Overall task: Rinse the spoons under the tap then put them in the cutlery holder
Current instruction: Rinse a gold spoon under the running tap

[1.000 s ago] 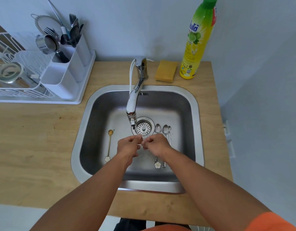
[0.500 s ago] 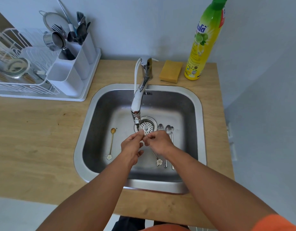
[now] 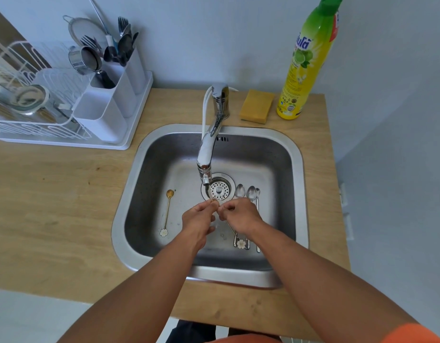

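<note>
Steel sink (image 3: 292, 154), gold spoon (image 3: 215, 201) pinched between both hands' grip (under tap (image 3: 209, 147))

My right hand (image 3: 241, 215) covers most of the held spoon (image 3: 230, 227), and I can't tell whether water runs from the tap (image 3: 209, 149). The soap bottle (image 3: 305, 68) and dish rack (image 3: 28, 105) are cropped by the frame.

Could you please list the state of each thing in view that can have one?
Left hand: fingers pinching the held spoon's bowl.
Right hand: gripping the same spoon.
Held spoon: under the tap spout.
Tap: flow unclear.
Gold spoon: lying flat in sink.
Silver spoons: lying by drain.
Cutlery holder: upright, nearest compartment looks empty.
Detergent bottle: upright.
</note>
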`<move>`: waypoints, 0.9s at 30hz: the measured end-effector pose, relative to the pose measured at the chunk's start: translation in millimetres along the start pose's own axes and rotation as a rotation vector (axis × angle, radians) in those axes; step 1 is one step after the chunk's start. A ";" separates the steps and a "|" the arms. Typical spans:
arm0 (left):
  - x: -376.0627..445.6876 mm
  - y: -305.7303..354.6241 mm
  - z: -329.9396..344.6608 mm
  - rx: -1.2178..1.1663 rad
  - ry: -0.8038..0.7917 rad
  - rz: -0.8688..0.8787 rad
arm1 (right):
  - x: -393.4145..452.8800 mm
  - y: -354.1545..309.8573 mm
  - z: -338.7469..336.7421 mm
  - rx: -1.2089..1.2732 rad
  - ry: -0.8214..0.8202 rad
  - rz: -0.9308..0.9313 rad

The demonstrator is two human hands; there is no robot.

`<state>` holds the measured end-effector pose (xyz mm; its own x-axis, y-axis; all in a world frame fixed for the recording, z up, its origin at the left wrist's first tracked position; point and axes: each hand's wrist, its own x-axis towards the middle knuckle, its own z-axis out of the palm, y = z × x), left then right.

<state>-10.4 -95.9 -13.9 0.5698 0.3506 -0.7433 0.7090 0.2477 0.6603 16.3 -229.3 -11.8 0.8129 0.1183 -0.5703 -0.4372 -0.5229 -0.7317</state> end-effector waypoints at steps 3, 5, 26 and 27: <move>-0.4 1.4 0.7 -0.028 -0.013 -0.010 | 0.4 -1.4 -1.0 0.027 -0.005 0.000; 0.4 2.6 -1.3 -0.037 -0.034 -0.023 | 0.1 -2.0 -1.6 0.016 -0.003 -0.003; -1.3 29.8 -15.8 -0.035 -0.160 -0.187 | -20.6 -20.1 -3.4 -0.238 -0.002 -0.237; -2.5 32.2 -13.7 -0.050 -0.158 -0.190 | -20.9 -20.6 -1.4 -0.232 0.008 -0.229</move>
<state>5.3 -76.5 10.6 0.4886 0.1486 -0.8598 0.7905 0.3417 0.5083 8.8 -222.1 15.7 0.8835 0.2488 -0.3970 -0.1443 -0.6617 -0.7357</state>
